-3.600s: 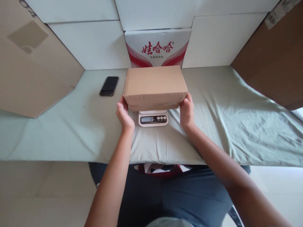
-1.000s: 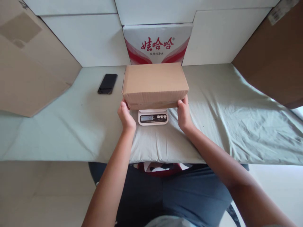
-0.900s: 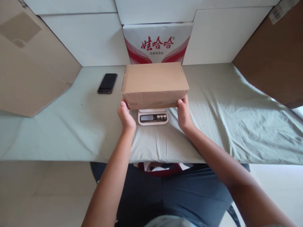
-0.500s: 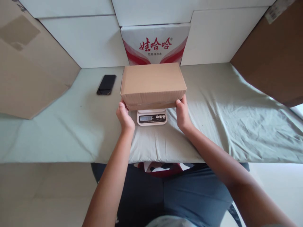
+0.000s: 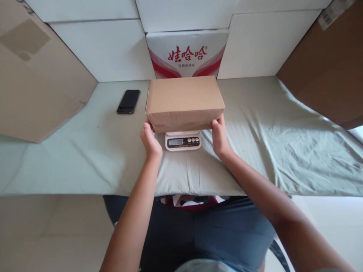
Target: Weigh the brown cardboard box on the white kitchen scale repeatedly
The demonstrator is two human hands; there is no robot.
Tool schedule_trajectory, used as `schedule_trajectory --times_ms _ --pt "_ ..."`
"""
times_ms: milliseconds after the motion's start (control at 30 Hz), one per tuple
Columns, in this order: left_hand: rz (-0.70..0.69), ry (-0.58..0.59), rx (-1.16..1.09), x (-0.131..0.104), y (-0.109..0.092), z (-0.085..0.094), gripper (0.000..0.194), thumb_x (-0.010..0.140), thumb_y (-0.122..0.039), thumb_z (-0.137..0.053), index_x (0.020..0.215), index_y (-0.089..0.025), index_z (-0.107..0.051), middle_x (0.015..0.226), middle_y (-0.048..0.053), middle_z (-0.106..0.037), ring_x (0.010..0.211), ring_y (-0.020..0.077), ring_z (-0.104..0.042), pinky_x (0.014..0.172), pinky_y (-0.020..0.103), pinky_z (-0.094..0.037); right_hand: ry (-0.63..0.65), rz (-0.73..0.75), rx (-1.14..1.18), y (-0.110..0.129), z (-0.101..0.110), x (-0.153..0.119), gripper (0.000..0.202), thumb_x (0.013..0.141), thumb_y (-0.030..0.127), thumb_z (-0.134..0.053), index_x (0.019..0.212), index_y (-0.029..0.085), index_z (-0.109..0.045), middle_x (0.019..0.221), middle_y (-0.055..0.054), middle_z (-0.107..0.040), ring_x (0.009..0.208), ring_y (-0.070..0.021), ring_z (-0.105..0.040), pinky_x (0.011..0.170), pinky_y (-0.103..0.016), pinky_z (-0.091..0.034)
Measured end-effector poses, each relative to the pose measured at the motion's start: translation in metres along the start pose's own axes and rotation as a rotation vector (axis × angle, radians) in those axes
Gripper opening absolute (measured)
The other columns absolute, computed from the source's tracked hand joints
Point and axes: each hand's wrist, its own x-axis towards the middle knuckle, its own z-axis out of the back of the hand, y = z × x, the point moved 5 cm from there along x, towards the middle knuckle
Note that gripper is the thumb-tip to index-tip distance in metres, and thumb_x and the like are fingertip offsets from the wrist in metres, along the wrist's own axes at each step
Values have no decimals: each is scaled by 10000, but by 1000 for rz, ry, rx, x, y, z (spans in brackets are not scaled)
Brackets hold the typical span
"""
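A closed brown cardboard box (image 5: 185, 94) sits over a small white digital kitchen scale (image 5: 183, 146), covering most of its platform. My left hand (image 5: 151, 139) grips the box's near left lower corner, thumb on the front side and fingers tucked beneath. At the near right lower corner, my right hand (image 5: 219, 135) holds it the same way. The scale's display and three buttons show below the box's front edge; the reading looks like 99. Whether the box's full weight rests on the scale, I cannot tell.
A black smartphone (image 5: 128, 101) lies left of the box on the pale green cloth (image 5: 107, 151). White boxes (image 5: 99, 49) stand stacked behind, with a red-and-white printed carton (image 5: 187, 53) among them. Large brown cardboard panels (image 5: 42, 87) flank both sides.
The number on the scale display has dropped, from what looks like 132 or so to about 99. Both hands keep their hold, and the box stays nearly in place; the view shifts slightly.
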Motion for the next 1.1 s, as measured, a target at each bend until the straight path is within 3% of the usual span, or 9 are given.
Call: schedule_trajectory --times_ms 133,633,833,1100 --pt "2 3 -12 0 0 0 878 886 -940 -617 1185 -150 -856 1215 164 -842 1211 286 -793 937 318 -622 7 0 1 2 0 0 675 952 749 -604 1556 452 -555 1705 -7 -595 1699 -350 -422 1458 -625 -293" --pt "34 23 8 -1 1 -1 945 873 -981 -575 1290 -173 -834 1351 174 -818 1364 326 -746 1062 365 -611 -7 -19 -6 6 -1 1 698 919 763 -633 1530 430 -587 1652 -21 -642 1647 -345 -490 1441 -583 -351" --pt "50 9 -2 -2 -1 -1 925 863 -971 -597 1259 -171 -840 1333 175 -824 1338 325 -752 1055 376 -613 -5 -39 -19 7 -2 1 760 900 805 -632 1562 439 -555 1670 -24 -627 1682 -359 -441 1452 -616 -319" --pt "40 11 9 -1 0 -1 940 864 -978 -589 1274 -168 -833 1368 182 -811 1371 337 -741 1083 384 -614 5 -14 -27 7 -2 1 691 936 777 -593 1539 440 -571 1660 -26 -627 1674 -354 -449 1442 -608 -340"
